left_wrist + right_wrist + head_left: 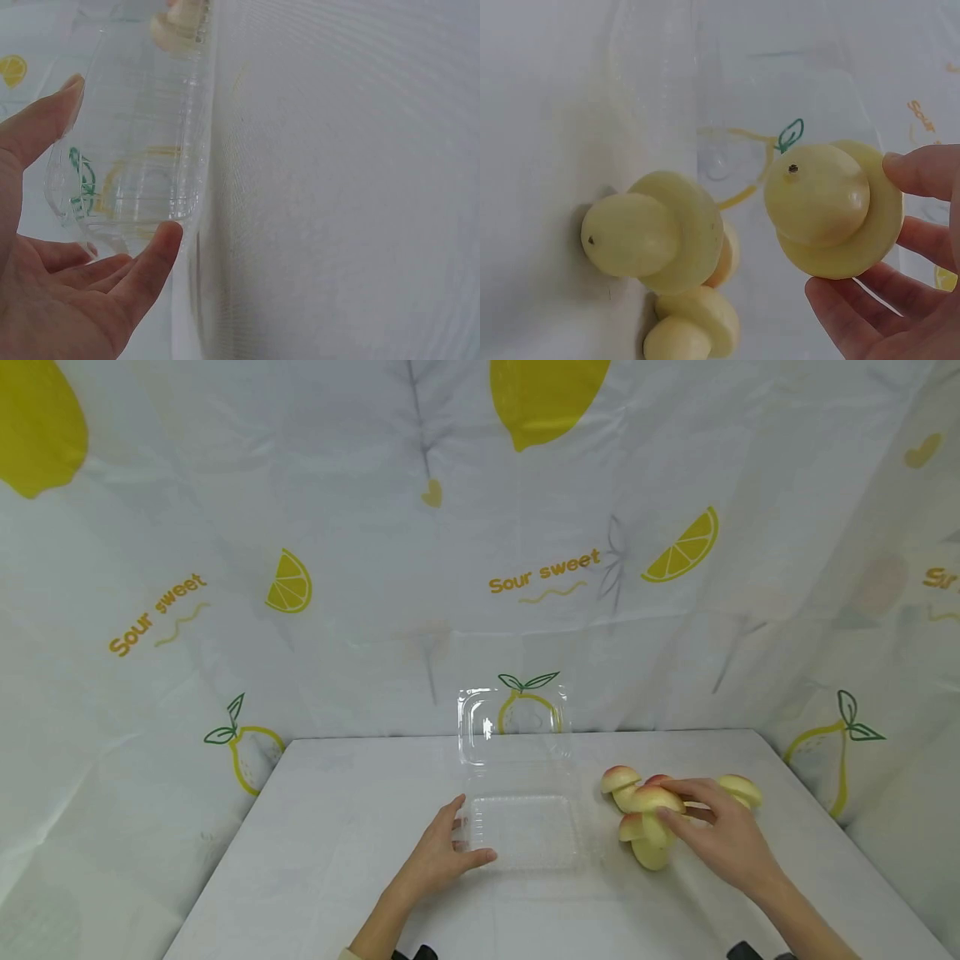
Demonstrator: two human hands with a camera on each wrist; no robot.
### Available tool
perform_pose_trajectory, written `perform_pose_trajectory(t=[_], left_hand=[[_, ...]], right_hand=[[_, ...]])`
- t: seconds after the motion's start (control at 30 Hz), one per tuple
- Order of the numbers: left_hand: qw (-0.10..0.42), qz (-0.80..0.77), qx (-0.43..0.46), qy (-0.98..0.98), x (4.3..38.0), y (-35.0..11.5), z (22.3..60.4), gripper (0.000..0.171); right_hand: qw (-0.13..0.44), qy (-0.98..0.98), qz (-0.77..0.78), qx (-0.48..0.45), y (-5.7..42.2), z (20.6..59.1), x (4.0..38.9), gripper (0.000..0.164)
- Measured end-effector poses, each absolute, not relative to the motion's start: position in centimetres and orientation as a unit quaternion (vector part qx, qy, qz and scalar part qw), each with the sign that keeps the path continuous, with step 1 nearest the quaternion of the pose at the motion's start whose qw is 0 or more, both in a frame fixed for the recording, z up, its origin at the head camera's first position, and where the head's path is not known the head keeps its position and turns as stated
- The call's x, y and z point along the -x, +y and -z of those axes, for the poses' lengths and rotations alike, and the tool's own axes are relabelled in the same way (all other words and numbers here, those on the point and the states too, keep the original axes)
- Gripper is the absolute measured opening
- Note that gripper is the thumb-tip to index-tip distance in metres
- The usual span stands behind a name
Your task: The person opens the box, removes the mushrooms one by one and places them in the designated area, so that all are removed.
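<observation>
A clear plastic clamshell box [525, 870] stands on the table with its lid [513, 752] raised at the back. My left hand [442, 852] spreads around the box's near left corner, thumb along the front and fingers at the left side. In the left wrist view, the fingertips [169, 234] touch the clear wall. My right hand [723, 835] pinches a pale yellow mushroom with a reddish cap [658, 799] between thumb and fingers. In the right wrist view, the held mushroom [821, 199] shows its stem end with a dark dot, beside another mushroom [630, 236].
Several similar mushrooms lie right of the box: one at the back left of the group [620, 781], one in front [648, 852], one farther right [741, 790]. White cloth covers the table [337, 827]. A lemon-printed curtain [375, 610] hangs behind it.
</observation>
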State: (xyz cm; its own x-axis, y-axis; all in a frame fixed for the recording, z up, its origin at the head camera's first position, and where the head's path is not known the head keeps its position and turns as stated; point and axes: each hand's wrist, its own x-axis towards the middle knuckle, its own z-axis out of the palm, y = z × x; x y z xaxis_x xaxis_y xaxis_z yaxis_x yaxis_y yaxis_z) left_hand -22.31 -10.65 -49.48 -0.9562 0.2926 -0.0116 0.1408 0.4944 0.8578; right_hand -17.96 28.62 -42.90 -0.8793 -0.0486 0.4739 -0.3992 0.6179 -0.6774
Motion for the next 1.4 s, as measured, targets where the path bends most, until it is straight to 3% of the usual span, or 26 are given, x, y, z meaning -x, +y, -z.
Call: perform_pose_trajectory(t=[0.8,1.2,1.4], left_hand=[[0.072,-0.485,-0.128,0.862,22.4,-10.8,49.5,0.104],[0.076,-0.488,-0.126,0.86,22.4,-10.8,49.8,0.104],[0.078,-0.491,-0.122,0.859,22.4,-10.7,49.7,0.104]], right_hand=[[0.241,-0.895,-0.361,-0.103,32.6,45.7,18.3,0.029],[0.201,-0.922,-0.326,-0.058,33.1,46.7,17.9,0.034],[0.227,-0.926,-0.295,-0.058,33.3,47.4,18.1,0.034]])
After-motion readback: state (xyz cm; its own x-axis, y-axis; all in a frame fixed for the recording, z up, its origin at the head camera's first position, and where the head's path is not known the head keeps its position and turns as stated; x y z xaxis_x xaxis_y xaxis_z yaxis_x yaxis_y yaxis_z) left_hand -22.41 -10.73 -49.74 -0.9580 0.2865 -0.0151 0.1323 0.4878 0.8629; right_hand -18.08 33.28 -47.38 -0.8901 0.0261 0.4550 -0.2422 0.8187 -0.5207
